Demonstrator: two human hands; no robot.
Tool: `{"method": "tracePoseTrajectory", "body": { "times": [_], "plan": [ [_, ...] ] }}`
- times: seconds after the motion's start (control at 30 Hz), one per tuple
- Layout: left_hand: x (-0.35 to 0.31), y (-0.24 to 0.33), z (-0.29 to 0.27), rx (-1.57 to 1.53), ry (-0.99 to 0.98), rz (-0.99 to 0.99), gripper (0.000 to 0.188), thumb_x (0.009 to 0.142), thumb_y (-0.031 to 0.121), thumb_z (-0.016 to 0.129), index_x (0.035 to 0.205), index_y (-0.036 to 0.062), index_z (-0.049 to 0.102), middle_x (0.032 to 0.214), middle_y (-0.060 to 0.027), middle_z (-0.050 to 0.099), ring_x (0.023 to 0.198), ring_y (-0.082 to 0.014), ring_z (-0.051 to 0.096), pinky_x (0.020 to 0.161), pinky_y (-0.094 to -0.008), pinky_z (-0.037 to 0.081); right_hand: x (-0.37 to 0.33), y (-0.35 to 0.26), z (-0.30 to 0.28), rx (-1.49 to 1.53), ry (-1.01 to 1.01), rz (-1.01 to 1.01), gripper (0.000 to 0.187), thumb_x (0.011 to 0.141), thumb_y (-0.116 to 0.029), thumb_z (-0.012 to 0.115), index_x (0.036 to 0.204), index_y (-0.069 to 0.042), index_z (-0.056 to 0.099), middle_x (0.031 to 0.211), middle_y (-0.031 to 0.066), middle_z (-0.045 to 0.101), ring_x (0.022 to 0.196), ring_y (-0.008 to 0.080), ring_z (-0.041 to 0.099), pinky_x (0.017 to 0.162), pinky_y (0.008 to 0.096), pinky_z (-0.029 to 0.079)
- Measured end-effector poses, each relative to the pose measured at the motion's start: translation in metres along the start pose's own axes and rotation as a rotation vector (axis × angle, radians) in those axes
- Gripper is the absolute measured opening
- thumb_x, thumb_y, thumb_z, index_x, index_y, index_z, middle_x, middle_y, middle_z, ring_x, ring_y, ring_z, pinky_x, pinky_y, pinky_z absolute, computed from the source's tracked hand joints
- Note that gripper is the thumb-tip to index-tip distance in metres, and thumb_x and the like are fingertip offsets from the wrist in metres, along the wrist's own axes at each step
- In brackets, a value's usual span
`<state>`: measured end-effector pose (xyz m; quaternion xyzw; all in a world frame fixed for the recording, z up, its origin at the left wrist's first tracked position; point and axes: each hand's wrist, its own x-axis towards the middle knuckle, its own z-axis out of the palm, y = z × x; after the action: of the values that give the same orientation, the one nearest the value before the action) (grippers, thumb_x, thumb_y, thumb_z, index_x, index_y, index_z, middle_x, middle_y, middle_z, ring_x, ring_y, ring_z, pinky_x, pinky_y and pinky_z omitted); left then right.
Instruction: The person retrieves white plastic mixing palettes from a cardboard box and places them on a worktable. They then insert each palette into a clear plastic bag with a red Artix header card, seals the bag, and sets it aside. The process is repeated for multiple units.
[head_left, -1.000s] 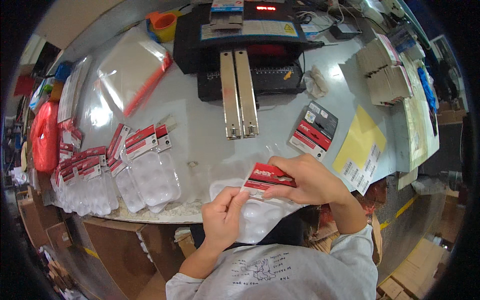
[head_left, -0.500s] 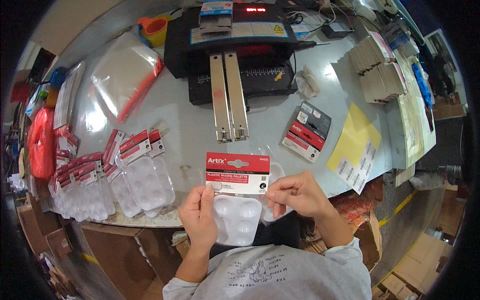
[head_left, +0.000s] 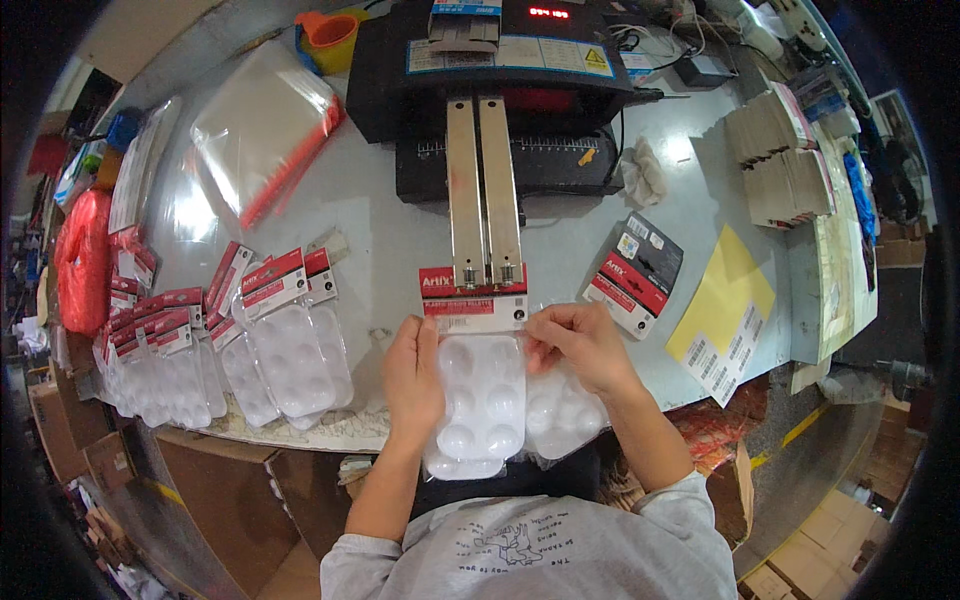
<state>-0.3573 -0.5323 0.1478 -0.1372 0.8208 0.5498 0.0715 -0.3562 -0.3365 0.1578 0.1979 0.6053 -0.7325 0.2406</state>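
My left hand [head_left: 414, 372] and my right hand [head_left: 578, 345] are closed on the two side edges of a bagged white plastic mixing palette [head_left: 482, 395]. Its red, black and white header card [head_left: 437, 300] lies partly beneath the ends of two long metal bars [head_left: 463, 200] that stick out of a black machine [head_left: 390, 90]. My left thumb presses near the card's lower left corner, while the right fingers pinch at its lower right. More of the white palette shows below the bag's front. Another white palette [head_left: 565, 415] in clear film rests beside it, below my right hand.
Carded palettes [head_left: 295, 355] are piled at the left, with clear bags [head_left: 260, 120] behind them. To the right lie a stack of header cards [head_left: 630, 275] and a yellow label sheet [head_left: 725, 310]. Several card stacks [head_left: 770, 150] stand at the far right.
Both hands have pushed the carded palette forward, so its header card now sits under the bar ends. The palette behind my right hand is more exposed.
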Motion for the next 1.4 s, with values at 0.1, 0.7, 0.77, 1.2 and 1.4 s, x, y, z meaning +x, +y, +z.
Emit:
{"method": "tracePoseTrajectory", "body": {
  "times": [0.1,0.7,0.77,1.2,1.4],
  "plan": [
    [0.014,0.0,0.003,0.033,0.039,0.058,0.031,0.096,0.024,0.045,0.077,-0.0008,0.048,0.065,-0.0131,0.052,0.059,-0.0196,0.044,0.059,-0.0319,0.039,0.013,-0.004,0.0,-0.001,0.056,-0.067,0.02,0.087,-0.013,0.06,0.084,0.006,0.065,0.072,0.0088,0.064,0.057,0.0139,0.062,0.052,0.0246,0.051],
    [0.021,-0.018,0.02,0.027,0.07,0.102,0.028,0.097,0.021,0.043,0.079,0.0002,0.047,0.07,-0.0112,0.055,0.064,-0.0179,0.047,0.062,-0.0324,0.04,0.017,-0.015,0.002,-0.147,0.098,-0.17,0.02,0.088,-0.013,0.059,0.087,0.006,0.065,0.071,0.0083,0.064,0.056,0.013,0.062,0.053,0.0235,0.051],
    [0.024,-0.019,0.004,0.067,0.009,0.186,0.026,0.096,0.02,0.043,0.082,0.0,0.051,0.075,-0.0128,0.059,0.067,-0.0211,0.052,0.065,-0.0334,0.043,0.011,-0.018,-0.004,-0.279,0.221,-0.265,0.019,0.087,-0.014,0.062,0.09,0.005,0.065,0.075,0.0086,0.064,0.06,0.0137,0.063,0.055,0.0234,0.051],
    [-0.042,0.002,-0.004,0.687,0.012,0.521,0.029,0.072,0.028,0.073,0.088,0.0085,0.059,0.115,-0.0141,0.047,0.109,-0.0342,0.042,0.09,-0.0477,0.03,0.019,0.0,-0.105,-1.245,0.569,-0.439,0.117,0.041,-0.045,0.086,0.139,-0.008,0.033,0.138,0.0076,0.04,0.125,0.0238,0.04,0.093,0.0444,0.031],
    [-0.04,0.006,0.024,0.577,-0.008,0.578,0.022,0.074,0.022,0.07,0.082,0.0075,0.056,0.113,-0.0141,0.049,0.11,-0.0342,0.042,0.09,-0.0452,0.031,0.022,-0.013,-0.12,-1.239,0.562,-0.381,0.09,0.053,-0.041,0.082,0.13,-0.014,0.047,0.125,0.0042,0.053,0.109,0.0202,0.053,0.089,0.0417,0.032]
  ]
}}
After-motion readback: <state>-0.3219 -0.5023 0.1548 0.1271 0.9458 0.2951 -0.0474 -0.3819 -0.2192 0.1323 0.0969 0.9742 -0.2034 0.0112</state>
